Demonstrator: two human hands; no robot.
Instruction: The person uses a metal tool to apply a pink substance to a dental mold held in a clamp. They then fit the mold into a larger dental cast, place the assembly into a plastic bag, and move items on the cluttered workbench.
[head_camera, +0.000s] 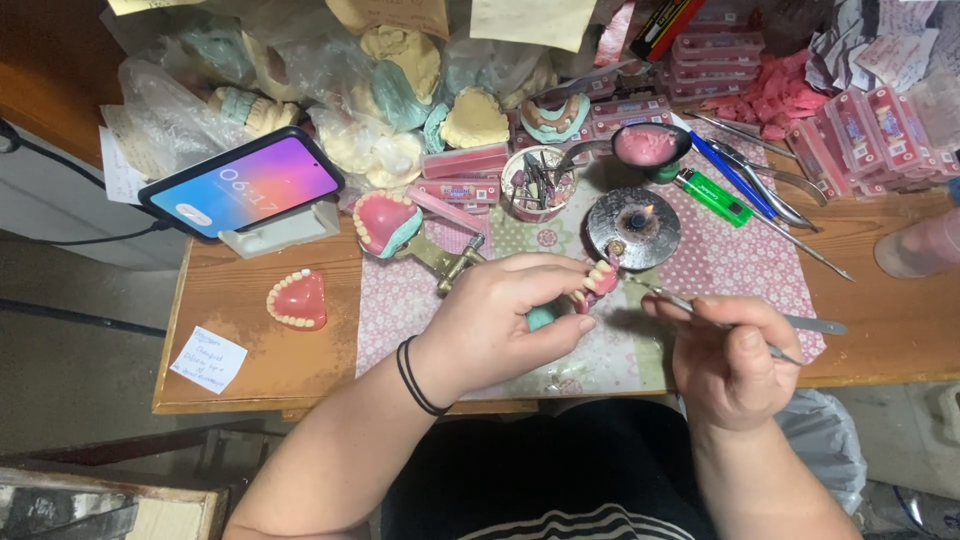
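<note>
My left hand grips a pink wax denture with white teeth mounted on a teal plaster cast, held just above the patterned mat. My right hand pinches a thin metal wax tool whose tip points left toward the denture's teeth. A small round metal burner with a tiny flame stands right behind the denture. A black hair band circles my left wrist.
A second pink denture lies on the wooden table at left. A phone leans on a stand. An articulator with a cast, a cup of burs, a green lighter, metal instruments, tooth boxes and plaster casts crowd the back.
</note>
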